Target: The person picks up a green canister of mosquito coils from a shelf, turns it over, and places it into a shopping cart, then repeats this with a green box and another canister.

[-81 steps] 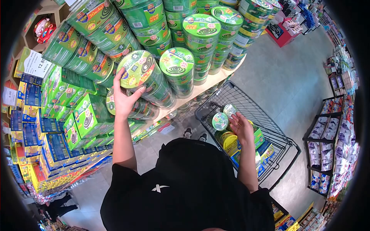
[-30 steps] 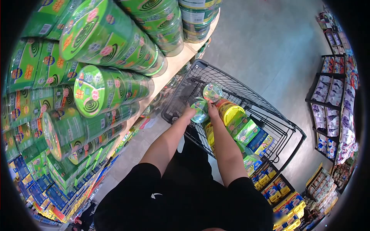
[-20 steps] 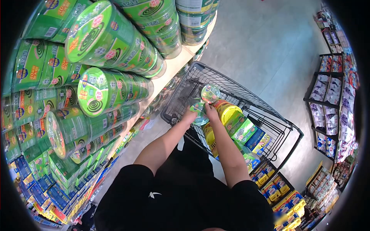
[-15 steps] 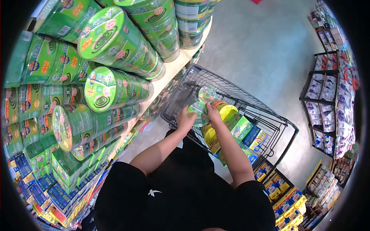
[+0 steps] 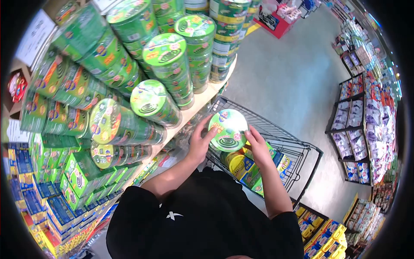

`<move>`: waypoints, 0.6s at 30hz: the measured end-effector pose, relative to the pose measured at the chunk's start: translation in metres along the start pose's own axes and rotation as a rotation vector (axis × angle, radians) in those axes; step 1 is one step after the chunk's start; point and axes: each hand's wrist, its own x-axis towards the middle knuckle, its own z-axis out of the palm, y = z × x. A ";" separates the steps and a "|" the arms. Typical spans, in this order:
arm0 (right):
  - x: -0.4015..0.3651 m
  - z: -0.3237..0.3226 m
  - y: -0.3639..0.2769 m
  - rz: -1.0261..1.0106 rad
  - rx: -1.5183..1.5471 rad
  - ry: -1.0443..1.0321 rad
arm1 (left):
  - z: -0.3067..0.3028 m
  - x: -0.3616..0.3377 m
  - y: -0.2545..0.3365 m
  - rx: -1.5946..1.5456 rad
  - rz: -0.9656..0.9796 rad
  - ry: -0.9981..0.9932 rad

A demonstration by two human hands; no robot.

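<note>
A round green tub with a coil picture on its lid is held up between both hands, over the near part of a black wire shopping cart. My left hand grips its left side, thumb on the lid. Around its right side is my right hand, fingers against the rim. Below the tub, partly hidden by it, a yellow round container and green and blue boxes lie in the cart.
A wooden shelf edge on the left carries stacked green tubs, with green boxes lower down. Racks of packets stand at the right. Yellow packs are at the lower right; a red bin is at the top.
The tub has come up closer to the camera, its lid now facing it, with both hands still around it. The view has shifted, showing more of the shelf top and the red bin.
</note>
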 end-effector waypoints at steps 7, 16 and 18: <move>-0.020 0.045 -0.047 -0.168 0.161 -0.247 | -0.010 -0.022 0.061 0.005 0.218 0.040; 0.011 0.139 -0.130 -0.104 0.185 -0.489 | -0.050 -0.055 0.138 0.499 0.529 0.222; 0.016 0.160 -0.143 -0.083 0.150 -0.529 | -0.063 -0.057 0.158 0.705 0.574 0.273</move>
